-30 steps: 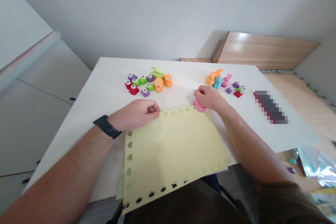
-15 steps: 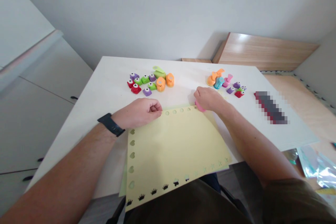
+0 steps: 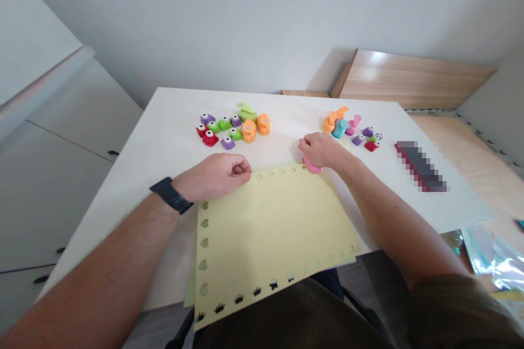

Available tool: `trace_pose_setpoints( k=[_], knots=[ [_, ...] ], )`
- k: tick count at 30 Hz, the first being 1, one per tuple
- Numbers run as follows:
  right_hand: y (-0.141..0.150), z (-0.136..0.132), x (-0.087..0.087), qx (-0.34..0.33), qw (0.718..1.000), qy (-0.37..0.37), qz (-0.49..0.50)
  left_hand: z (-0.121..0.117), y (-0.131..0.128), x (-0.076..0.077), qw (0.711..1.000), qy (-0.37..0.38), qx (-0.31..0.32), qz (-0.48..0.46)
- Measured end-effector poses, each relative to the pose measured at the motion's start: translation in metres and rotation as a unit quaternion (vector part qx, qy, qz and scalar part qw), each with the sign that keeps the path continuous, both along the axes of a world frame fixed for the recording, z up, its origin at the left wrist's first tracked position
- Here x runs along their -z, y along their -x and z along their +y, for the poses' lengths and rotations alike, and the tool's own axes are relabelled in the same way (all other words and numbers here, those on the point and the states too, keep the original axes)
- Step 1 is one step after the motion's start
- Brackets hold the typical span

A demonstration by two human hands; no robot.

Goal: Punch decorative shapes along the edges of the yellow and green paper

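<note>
A yellow sheet of paper (image 3: 270, 223) lies over the near edge of the table, on top of other pale sheets. Shapes are cut along its borders: hearts at left, crowns and other shapes along the near edge, round holes and a star along the far edge. My left hand (image 3: 223, 176) pinches the sheet's far left corner between thumb and fingers. At the far right corner, my right hand (image 3: 321, 150) is closed over a pink craft punch (image 3: 311, 166), which sits on the paper's edge beside the star cutout. My right fingers partly cover the punch.
Several small red, green and purple punches (image 3: 225, 124) stand at the back left beside two orange punches (image 3: 249, 131) and a light green one. Orange, blue and pink lever punches (image 3: 340, 127) stand at the back right. A pixelated dark object (image 3: 421, 166) lies on the right.
The view has shifted slightly. My right hand stays on the pink punch at the sheet's far right corner, its fist lifting and tilting a little. My left hand keeps its pinch on the paper.
</note>
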State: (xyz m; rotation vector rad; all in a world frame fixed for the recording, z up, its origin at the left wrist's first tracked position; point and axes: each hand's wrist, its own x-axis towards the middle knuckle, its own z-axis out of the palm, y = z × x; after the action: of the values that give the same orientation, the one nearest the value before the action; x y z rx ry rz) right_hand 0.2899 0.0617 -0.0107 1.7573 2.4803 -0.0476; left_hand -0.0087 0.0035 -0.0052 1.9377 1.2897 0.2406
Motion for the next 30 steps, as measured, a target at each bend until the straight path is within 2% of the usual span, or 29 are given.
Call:
trace_pose_setpoints(
  k=[4, 12, 24, 30],
  knots=[
    [-0.0026, 0.0018, -0.0017, 0.038, 0.997, 0.023, 0.067, -0.0003, 0.0, -0.0003, 1.0, 0.0, 0.002, 0.002],
    [-0.0067, 0.003, -0.0061, 0.044, 0.986, 0.048, 0.151, -0.001, 0.0005, 0.0, 1.0, 0.005, 0.002, 0.006],
    [-0.0042, 0.0012, -0.0041, 0.044, 0.983, 0.036, 0.172, -0.0007, 0.0002, 0.001, 1.0, -0.005, -0.003, 0.006],
    [-0.0026, 0.0014, -0.0021, 0.043, 0.988, 0.022, 0.145, -0.0008, -0.0002, 0.002, 1.0, -0.004, -0.004, 0.009]
  ],
)
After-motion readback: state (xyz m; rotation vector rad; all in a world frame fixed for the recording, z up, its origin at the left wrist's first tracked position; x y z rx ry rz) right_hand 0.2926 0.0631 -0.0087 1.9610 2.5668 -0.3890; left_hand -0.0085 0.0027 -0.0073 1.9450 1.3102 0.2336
